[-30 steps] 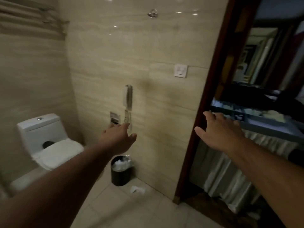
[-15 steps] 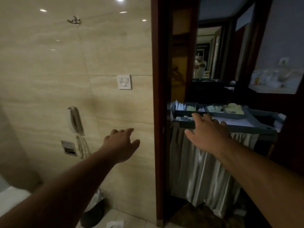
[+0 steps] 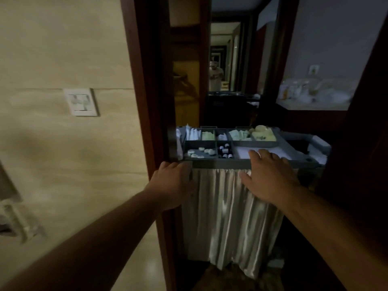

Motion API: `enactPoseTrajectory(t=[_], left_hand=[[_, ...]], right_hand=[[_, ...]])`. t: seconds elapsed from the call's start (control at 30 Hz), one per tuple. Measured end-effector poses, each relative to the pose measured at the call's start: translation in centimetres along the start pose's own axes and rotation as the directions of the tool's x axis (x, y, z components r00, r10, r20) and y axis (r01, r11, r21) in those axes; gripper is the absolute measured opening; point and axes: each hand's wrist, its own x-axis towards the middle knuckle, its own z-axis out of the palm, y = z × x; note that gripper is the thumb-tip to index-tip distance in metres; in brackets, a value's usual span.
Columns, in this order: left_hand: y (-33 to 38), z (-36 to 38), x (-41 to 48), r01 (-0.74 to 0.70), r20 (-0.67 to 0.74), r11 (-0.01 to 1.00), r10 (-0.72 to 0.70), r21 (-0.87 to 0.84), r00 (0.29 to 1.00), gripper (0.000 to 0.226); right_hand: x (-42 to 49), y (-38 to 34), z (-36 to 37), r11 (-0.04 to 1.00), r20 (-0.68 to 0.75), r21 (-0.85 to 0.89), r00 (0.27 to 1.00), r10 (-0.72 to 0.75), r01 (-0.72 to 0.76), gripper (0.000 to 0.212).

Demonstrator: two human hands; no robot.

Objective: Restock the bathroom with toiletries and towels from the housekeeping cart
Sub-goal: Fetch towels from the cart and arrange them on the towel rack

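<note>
Left hand at the cart corner, fingers bent against its rim, grip unclear. Right hand spread, empty; bottles just left of its fingertips.

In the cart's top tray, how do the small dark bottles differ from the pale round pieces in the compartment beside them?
The small dark bottles are dark with pale caps; the pale round pieces are whitish all over. The bottles crowd a narrow compartment; the pieces lie scattered in a wider one. Both are in the front row of the cart tray.
</note>
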Motion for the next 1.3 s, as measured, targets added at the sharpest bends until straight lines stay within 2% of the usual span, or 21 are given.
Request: enactPoseTrajectory(t=[0.13,0.3,0.53,0.67,0.8,0.93,1.1,1.2,1.3], left_hand=[[-0.8,2.1,8.1,-0.072,-0.002,0.997,0.072,-0.027,0.997,0.066],[-1.3,5.7,17.0,-0.121,-0.015,0.987,0.12,-0.104,0.993,0.066],[-0.5,10.0,25.4,-0.082,0.03,0.987,0.087,-0.137,0.996,0.065],[0.7,11.9,29.7,-0.082,-0.07,0.982,0.071,-0.168,0.995,0.066],[1.1,13.6,33.8,-0.072,0.008,0.987,0.074,-0.143,0.997,0.065],[0.5,13.4,38.2,-0.077,-0.032,0.988,0.073,-0.132,0.997,0.062],[-0.2,13.3,44.0,0.057,-0.06,0.996,-0.061,-0.061,0.996,0.064],[-0.4,13.6,45.7,0.148,-0.108,0.987,-0.154,-0.067,0.982,0.063],[-1.2,14.0,45.6,0.207,-0.134,0.978,-0.208,-0.024,0.969,0.062]], right_hand=[[6.0,2.1,0.2,0.998,-0.033,-0.025,0.997,0.065,-0.066,0.071],[12.3,3.6,1.3,0.985,-0.03,0.005,0.984,0.173,-0.173,0.074],[16.7,5.8,5.0,0.97,-0.024,-0.056,0.972,0.234,-0.235,0.073],[20.2,8.7,5.3,0.953,0.021,-0.025,0.953,0.302,-0.301,0.073],[23.5,11.4,7.2,0.959,0.031,-0.043,0.96,0.28,-0.279,0.072],[29.3,13.8,8.6,0.975,0.017,-0.014,0.975,0.223,-0.223,0.067],[37.8,15.6,9.8,0.998,0.001,0.001,0.998,0.067,-0.067,0.07],[42.6,16.4,10.4,1.0,-0.061,-0.012,0.998,-0.013,0.013,0.069],[45.7,16.2,12.2,0.996,-0.043,0.088,0.999,-0.026,0.03,0.066]])
